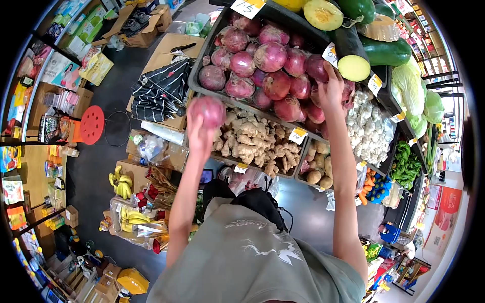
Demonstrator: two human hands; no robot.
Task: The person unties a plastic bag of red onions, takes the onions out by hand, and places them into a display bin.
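Note:
My left hand [200,135] is closed around a red onion [207,111], slightly blurred, held over the near left corner of a black crate [194,76]. The crate is heaped with purple-red onions [271,56]. At the crate's right side, my right hand [332,86] reaches in with its fingers curled against another red onion [317,67]. That onion is still among the pile, and part of my grip on it is hidden.
Nearer me are bins of ginger [247,136], potatoes [314,164] and garlic [371,131]. Cut winter melon [353,67] lies behind my right hand. Folded dark striped cloth [161,88] sits left of the crate. Bananas [123,184] and a red stool [92,124] stand further left.

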